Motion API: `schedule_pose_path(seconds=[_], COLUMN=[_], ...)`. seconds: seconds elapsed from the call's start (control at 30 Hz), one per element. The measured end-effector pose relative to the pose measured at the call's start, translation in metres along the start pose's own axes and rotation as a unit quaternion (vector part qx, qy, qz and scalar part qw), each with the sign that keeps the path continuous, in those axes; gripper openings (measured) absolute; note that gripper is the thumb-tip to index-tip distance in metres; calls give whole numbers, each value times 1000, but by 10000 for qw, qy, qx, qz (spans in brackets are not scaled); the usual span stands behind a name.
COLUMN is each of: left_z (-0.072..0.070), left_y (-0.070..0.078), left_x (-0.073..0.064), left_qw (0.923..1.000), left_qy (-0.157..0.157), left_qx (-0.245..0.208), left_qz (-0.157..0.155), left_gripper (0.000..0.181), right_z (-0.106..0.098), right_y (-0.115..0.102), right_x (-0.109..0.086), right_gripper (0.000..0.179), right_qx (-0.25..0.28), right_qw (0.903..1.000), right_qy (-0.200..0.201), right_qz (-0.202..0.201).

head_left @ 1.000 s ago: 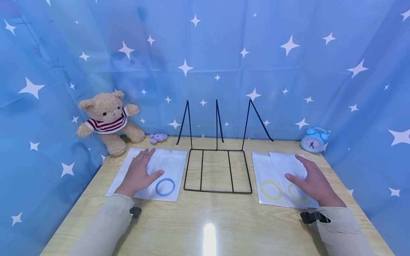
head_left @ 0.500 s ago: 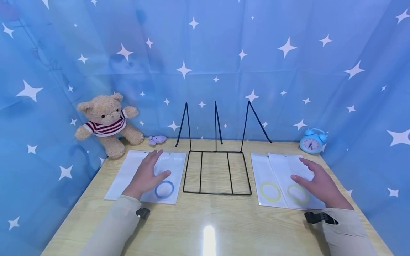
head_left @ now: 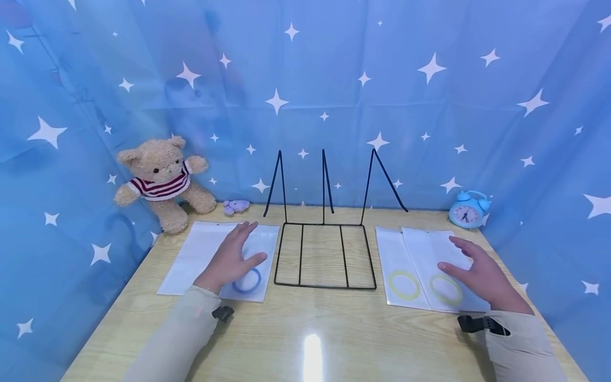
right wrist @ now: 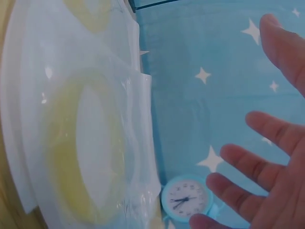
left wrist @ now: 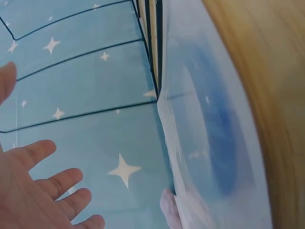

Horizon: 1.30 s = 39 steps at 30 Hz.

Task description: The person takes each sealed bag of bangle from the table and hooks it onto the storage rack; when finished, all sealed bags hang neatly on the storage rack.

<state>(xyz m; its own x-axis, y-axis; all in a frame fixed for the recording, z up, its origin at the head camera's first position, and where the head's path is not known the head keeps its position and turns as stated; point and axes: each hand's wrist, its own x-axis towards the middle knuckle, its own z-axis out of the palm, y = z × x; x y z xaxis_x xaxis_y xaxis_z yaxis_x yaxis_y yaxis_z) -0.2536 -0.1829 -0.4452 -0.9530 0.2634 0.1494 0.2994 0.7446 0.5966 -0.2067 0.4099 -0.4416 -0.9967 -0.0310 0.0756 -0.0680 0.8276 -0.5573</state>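
My left hand (head_left: 232, 260) hovers with spread fingers over clear-and-white plastic packets (head_left: 183, 273) at the table's left, holding nothing. A blue ring (head_left: 247, 292) shows through the packet nearest the middle; the hand hides part of the other packet. Over the right-hand packets (head_left: 420, 244) hangs my right hand (head_left: 491, 276), its fingers apart and nothing between them. Two yellow rings show there, one in each packet; the larger-looking yellow ring (right wrist: 62, 157) fills much of the right wrist view. Between the two groups stands a black wire rack (head_left: 324, 225) with three upright prongs.
A teddy bear (head_left: 162, 170) in a striped top sits at the back left, beside a small purple toy (head_left: 236, 206). At the back right is a blue alarm clock (head_left: 468, 210). A starry blue curtain (head_left: 324, 53) encloses the wooden table (head_left: 267, 339).
My left hand has drifted right over its packets, toward the blue ring. The right hand has shifted slightly right and down. The packets and rack stay where they were.
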Motion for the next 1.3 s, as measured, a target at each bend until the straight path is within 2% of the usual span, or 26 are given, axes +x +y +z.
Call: schedule_pose_path(seconds=[0.27,0.63,0.8,1.07,1.3], left_z=[10,24,29,35,40], left_y=[13,37,42,45,42], left_x=[12,25,28,25,22], left_qw=[9988,9971,9964,9963,9974], left_qy=[-151,-325,-339,-53,-267], left_qx=[63,-343,-563,-678,-596], left_qz=[463,599,545,535,316], left_gripper=[85,75,73,70,70], right_z=[-4,-7,-5,0,0], right_y=[1,8,13,30,40], right_x=[3,2,1,-4,-8], right_gripper=[98,97,90,83,78], right_qx=[-30,137,351,620,560], right_qw=[10000,9998,9993,9974,9980], right_qy=[-5,26,82,216,167], right_qz=[68,129,130,311,234])
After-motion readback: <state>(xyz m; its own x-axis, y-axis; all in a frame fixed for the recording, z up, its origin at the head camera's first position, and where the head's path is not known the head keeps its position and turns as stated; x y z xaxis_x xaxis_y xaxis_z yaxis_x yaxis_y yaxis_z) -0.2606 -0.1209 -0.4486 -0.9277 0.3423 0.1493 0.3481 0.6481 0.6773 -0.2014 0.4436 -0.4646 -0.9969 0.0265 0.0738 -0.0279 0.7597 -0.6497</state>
